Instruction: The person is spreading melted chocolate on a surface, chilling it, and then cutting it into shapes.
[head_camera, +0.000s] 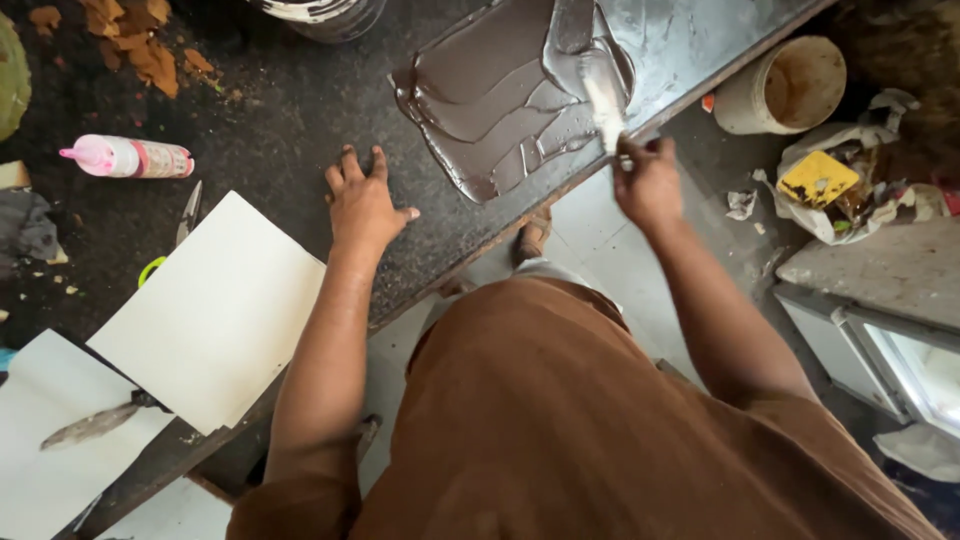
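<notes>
My right hand grips the pale handle of a wide flat scraper whose blade lies in a glossy brown spread smeared on the dark counter. Ridged strokes run through the brown mass. My left hand rests flat on the counter beside the spread, fingers apart, holding nothing.
White sheets lie at the counter's left, one with a smeared knife on it. A pink-capped bottle, scissors and brown crumbs sit behind. On the floor stand a stained bucket and a rubbish pile.
</notes>
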